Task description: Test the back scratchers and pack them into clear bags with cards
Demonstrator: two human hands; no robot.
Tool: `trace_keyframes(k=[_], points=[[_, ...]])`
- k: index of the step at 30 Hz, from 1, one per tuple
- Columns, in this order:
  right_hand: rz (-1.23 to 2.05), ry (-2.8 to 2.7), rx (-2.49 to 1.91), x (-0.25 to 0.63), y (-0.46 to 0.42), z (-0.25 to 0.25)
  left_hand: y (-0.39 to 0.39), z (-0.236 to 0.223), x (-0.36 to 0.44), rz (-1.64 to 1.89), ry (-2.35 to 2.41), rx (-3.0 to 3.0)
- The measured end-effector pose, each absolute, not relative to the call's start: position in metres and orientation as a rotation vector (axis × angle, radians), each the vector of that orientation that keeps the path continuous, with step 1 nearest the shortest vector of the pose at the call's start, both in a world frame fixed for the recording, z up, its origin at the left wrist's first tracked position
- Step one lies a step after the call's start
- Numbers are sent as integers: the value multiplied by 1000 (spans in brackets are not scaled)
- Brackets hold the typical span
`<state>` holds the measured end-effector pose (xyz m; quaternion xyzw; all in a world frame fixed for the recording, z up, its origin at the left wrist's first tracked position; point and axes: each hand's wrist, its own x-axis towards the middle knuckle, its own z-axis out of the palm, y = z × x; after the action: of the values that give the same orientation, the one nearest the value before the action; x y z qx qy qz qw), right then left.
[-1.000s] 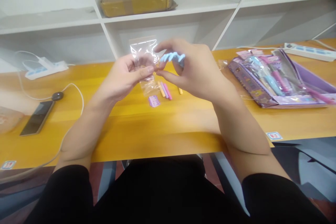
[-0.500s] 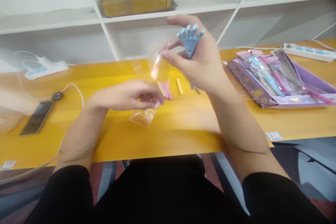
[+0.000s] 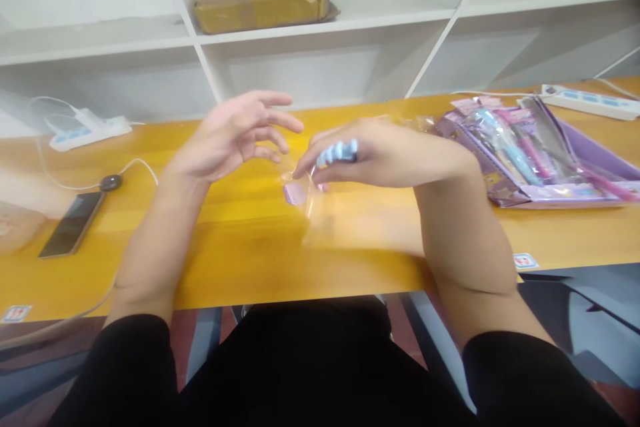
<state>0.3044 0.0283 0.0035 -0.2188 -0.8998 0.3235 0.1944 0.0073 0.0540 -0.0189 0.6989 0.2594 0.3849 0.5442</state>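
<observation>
Right grip (image 3: 385,150) is closed on a clear bag (image 3: 309,208), left grip (image 3: 225,137) held open!
Likely light, limp, slippery film, best pinched by an edge.

A taped parcel (image 3: 263,3) sits shelved; a phone (image 3: 72,225) (dark-screened) lies left.

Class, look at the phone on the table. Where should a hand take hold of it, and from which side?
Probably best: grip the phone from above, pinching its two long edges near its lower-left end. It lies flat and slim, so its faces offer little hold, and a round black piece sits by its far end.
</observation>
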Motion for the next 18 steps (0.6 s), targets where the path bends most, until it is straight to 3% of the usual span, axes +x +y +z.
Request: trace_keyframes(k=[8,18], points=[[917,-2694,-553,302,26,4,23,-9,25,403,817,2175],[134,-2481,-887,292,7,-4,18,-4,32,203,850,2129]])
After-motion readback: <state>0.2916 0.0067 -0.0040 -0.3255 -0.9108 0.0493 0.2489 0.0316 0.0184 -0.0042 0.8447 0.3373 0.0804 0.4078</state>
